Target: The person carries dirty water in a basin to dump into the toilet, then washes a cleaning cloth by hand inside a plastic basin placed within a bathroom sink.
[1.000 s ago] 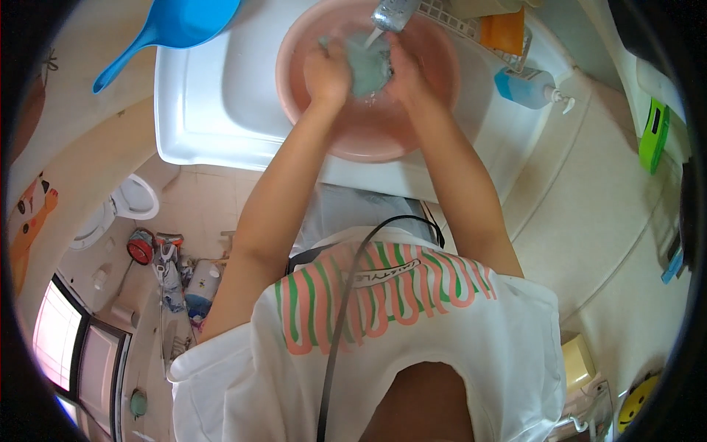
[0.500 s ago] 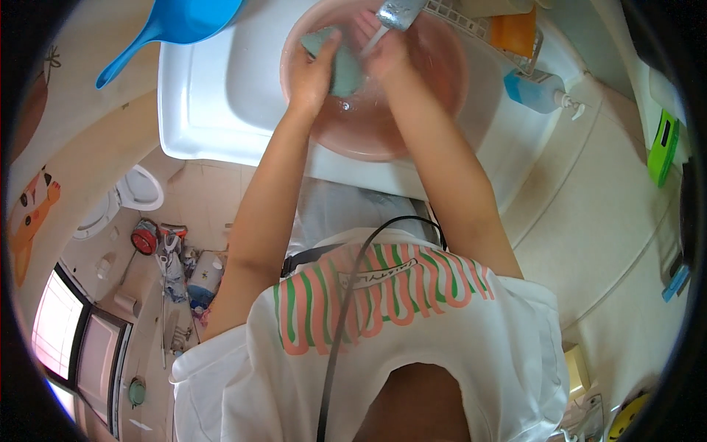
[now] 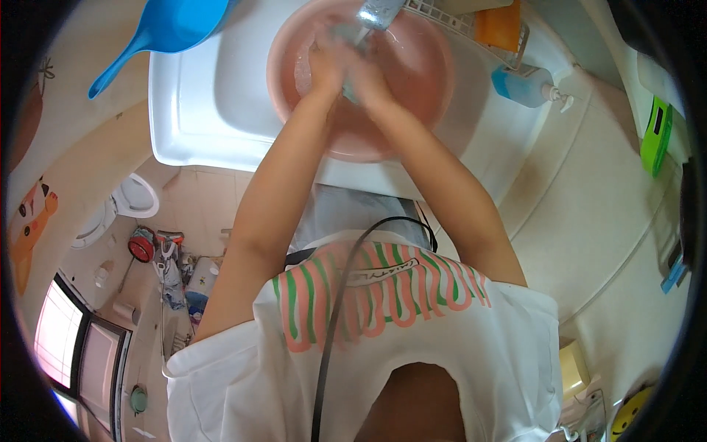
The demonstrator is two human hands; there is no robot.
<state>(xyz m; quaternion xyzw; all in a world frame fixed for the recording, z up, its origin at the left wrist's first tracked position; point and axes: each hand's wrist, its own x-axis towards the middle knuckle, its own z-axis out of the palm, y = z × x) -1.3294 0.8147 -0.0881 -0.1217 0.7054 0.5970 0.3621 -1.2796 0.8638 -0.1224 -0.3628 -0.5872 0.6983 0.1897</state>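
A wet grey-green cloth is bunched between my two hands over a pink basin, under the metal tap. My left hand grips it from the left. From the right, my right hand presses in against the same cloth. Motion smears the fingers of both hands, and most of the cloth is hidden by them. Water shows in the basin, with some foam beside my left hand.
The basin stands in a white sink. A blue dipper lies across its far left edge. To the right are a pump bottle of blue liquid, a white wire rack with an orange thing, and a green brush-like item.
My hands have come together: the right hand, open under the running water before, now meets the cloth that the left held. The whole view has shifted slightly.
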